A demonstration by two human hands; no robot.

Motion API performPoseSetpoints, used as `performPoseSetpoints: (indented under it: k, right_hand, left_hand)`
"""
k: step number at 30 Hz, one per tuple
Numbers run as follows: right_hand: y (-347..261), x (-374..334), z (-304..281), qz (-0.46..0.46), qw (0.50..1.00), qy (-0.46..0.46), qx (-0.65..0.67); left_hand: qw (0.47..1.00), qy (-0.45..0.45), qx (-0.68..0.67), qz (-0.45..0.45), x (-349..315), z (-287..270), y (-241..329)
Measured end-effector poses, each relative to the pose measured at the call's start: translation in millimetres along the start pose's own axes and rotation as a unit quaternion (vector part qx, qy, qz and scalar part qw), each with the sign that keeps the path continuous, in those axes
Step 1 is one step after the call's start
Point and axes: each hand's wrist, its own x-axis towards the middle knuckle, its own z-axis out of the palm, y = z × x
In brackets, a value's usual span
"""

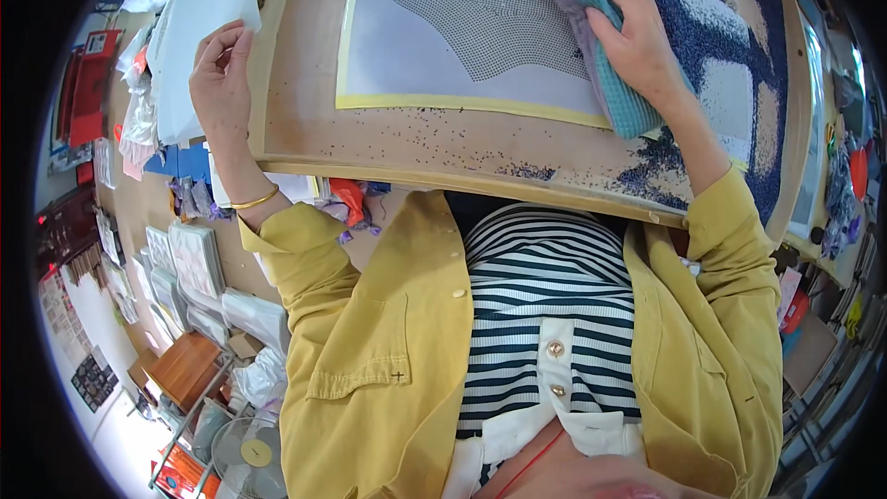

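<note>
My left hand [222,74] has its thumb and fingers pinched together at the lower corner of a white sheet [205,0]. On the right, my right hand [637,46] holds a folded teal cloth [617,69] from above, its fingers spread across it. The cloth's underside is greyish purple. It lies over the right part of a white panel [407,65] edged in yellow, which carries a shape of close-set dark dots. This panel sits inside a shallow wooden tray [443,176]. Small dark beads [531,171] are scattered along the tray's near side.
Many more dark beads [767,120] are heaped at the tray's right side, around some pale patches. Stacked wrapped panels [194,259], a brown wooden box [185,370] and a fan [249,457] stand at the lower left. Red boxes [92,88] are at the far left.
</note>
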Motion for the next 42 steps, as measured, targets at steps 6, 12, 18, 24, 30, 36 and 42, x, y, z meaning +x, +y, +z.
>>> performPoseSetpoints:
  k: [6, 12, 18, 24, 30, 36, 42]
  right_hand:
    - [-51.7, 32.1, 13.6, 0.007, 0.975, -0.068, 0.213]
    - [-87.0, 63.7, 38.1, -0.017, 0.991, -0.116, 0.061]
    - [-63.5, 56.5, 58.2, 0.016, 0.933, -0.01, -0.359]
    - [-61.6, 19.9, 21.3, 0.132, 0.927, -0.098, -0.338]
    - [-83.6, -2.3, 5.3, 0.152, 0.966, -0.091, -0.189]
    - [-24.5, -34.0, 7.0, 0.156, 0.931, -0.049, -0.325]
    - [56.0, -70.7, -49.0, 0.165, 0.918, -0.082, -0.351]
  left_hand:
    - [1.0, -0.002, -0.018, -0.001, -0.5, -1.7, -6.1]
    - [1.0, -0.006, -0.019, 0.003, 0.4, -1.0, -6.3]
    - [0.999, -0.006, -0.022, 0.024, 0.9, 0.6, -10.4]
    - [0.999, -0.004, -0.022, 0.024, -1.6, -3.8, -16.4]
    - [1.0, -0.011, -0.013, 0.024, 2.6, -0.4, -10.1]
    - [0.999, -0.014, 0.018, 0.033, 0.2, 4.2, -1.7]
    - [0.999, -0.014, 0.036, 0.026, -3.5, -4.1, -1.6]
